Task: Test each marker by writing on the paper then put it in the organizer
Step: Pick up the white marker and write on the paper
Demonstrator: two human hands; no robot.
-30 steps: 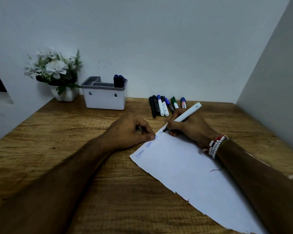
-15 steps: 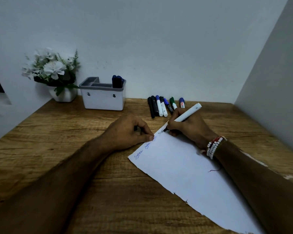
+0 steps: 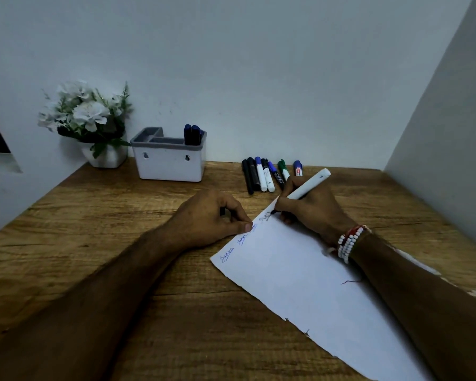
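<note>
Our right hand (image 3: 312, 214) grips a marker (image 3: 308, 185), writing mid-frame; our curled left hand (image 3: 212, 215) pins paper (image 3: 300, 273) that could slip.

A white marker (image 3: 308, 185) is tilted, tip on the far corner of the scribbled paper (image 3: 300, 284). A row of capped markers (image 3: 264, 176) lies beyond; two blue-capped markers (image 3: 192, 134) stand in the grey-rimmed white organizer (image 3: 168, 165).
</note>
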